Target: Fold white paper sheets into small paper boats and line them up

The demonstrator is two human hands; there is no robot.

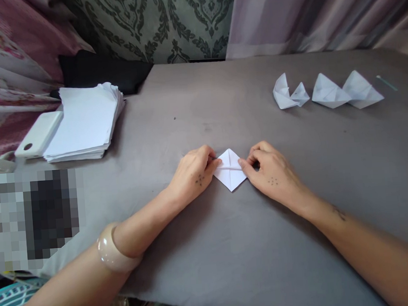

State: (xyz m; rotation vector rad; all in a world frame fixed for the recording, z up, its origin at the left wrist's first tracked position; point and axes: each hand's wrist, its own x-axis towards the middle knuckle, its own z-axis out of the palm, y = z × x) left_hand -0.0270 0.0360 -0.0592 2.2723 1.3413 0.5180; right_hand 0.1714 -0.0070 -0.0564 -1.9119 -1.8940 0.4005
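A small white folded paper point(230, 177) lies on the grey cloth in front of me, turned like a diamond, with creases crossing at its middle. My left hand point(195, 171) pinches its left corner between thumb and fingers. At the opposite corner, my right hand point(271, 169) grips the paper the same way, thumb on top. The fingertips under the edges are partly hidden. A pale bangle point(115, 252) sits on my left forearm.
Several folded white paper shapes, including a paper boat point(288, 95) and a twin-peaked one point(346, 91), stand at the back right. A stack of white paper point(83, 119) lies at the left beside a white device point(39, 136). Behind it is a black cloth point(103, 71).
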